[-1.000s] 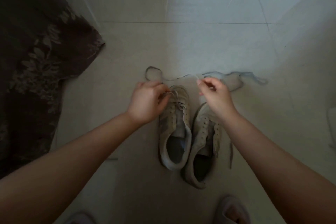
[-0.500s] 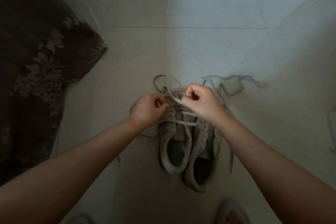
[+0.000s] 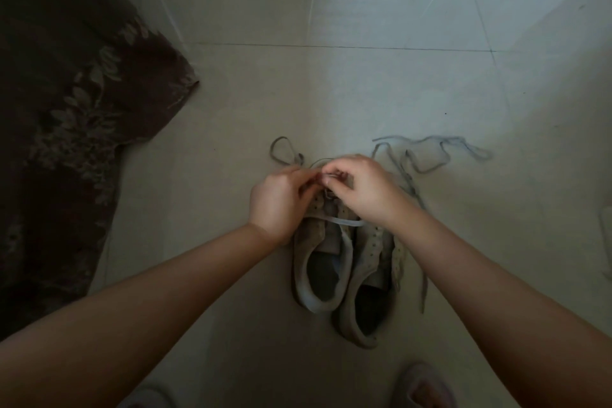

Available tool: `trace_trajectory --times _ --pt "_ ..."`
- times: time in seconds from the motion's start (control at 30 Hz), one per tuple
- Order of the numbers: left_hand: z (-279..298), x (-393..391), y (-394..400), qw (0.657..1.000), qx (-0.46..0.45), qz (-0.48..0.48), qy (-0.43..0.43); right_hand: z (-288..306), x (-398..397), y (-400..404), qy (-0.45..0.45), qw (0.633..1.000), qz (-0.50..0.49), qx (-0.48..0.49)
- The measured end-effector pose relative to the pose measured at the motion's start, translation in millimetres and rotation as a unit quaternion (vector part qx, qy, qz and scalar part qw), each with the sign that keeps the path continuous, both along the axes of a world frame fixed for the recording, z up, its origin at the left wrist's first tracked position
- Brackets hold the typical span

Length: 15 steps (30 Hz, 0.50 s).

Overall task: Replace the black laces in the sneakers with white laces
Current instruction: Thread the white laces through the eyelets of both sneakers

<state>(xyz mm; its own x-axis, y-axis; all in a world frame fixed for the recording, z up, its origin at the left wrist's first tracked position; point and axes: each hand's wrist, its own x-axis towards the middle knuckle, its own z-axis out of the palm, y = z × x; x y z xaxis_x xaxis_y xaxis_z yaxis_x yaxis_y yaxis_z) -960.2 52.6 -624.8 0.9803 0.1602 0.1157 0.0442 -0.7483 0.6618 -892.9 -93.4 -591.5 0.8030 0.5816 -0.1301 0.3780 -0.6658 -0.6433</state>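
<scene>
white lace point(image 3: 344, 221) pinched by both hands point(image 3: 281, 200) point(image 3: 362, 189) over left sneaker point(image 3: 318, 262).

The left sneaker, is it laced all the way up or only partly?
Only partly. On the left sneaker one white lace strand crosses the eyelets; both hands pinch it at the toe end. Rows nearer the opening look bare.

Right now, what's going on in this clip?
A person crouches over a pair of pale sneakers on a tiled floor. Both hands meet over the toe end of the left sneaker: the left hand and right hand pinch a white lace there, and a strand of it runs across both shoes. More loose lace lies on the floor beyond. A dark patterned cloth sits to the left.
</scene>
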Motion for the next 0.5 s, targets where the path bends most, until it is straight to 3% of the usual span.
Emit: trace_trajectory --times 0.1,0.23,0.4,0.5 --pt "1 4 4 0.998 -0.055 0.005 0.039 5 0 6 0.056 0.994 -0.070 0.065" --pt "2 1 4 0.984 -0.155 0.034 0.077 4 1 11 0.036 0.998 -0.038 0.046" --pt "-9 -2 7 0.931 -0.295 0.143 0.163 -6 -12 15 -0.090 0.990 -0.092 0.057" --pt "-15 -3 5 0.906 -0.327 0.158 0.219 -14 -24 9 -0.176 0.981 -0.069 -0.034"
